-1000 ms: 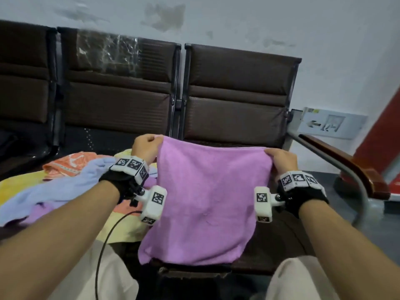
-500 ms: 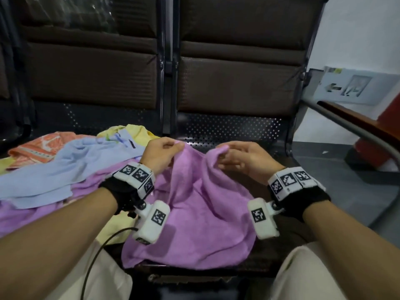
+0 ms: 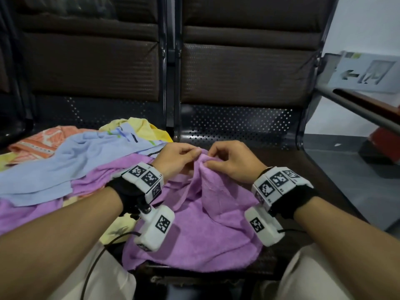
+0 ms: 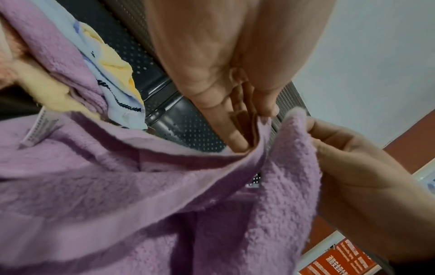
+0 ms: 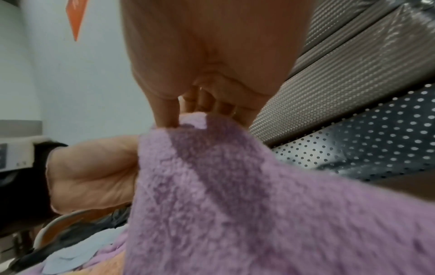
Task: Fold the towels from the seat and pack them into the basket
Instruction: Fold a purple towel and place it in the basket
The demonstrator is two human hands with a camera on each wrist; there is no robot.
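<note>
A purple towel point(image 3: 207, 224) hangs crumpled over the front of the right seat point(image 3: 292, 161). Both hands meet at its top edge. My left hand point(image 3: 175, 156) pinches one upper corner, and my right hand point(image 3: 229, 161) pinches the other right beside it. In the left wrist view the left fingers point(image 4: 237, 134) clamp the towel's hem point(image 4: 188, 167) while the right hand point(image 4: 348, 163) holds the fluffy corner. In the right wrist view the right fingers point(image 5: 164, 115) nip the towel point(image 5: 235, 204). No basket is in view.
A heap of towels lies on the left seat: light blue point(image 3: 65, 165), orange point(image 3: 36, 144), yellow point(image 3: 140, 128) and another purple one point(image 3: 26, 213). A metal armrest point(image 3: 357, 113) runs along the right side. Brown padded backrests point(image 3: 244, 70) stand behind.
The towel was held up and spread wide a second ago. Both hands have since come down and together, bringing its two upper corners side by side above the seat.
</note>
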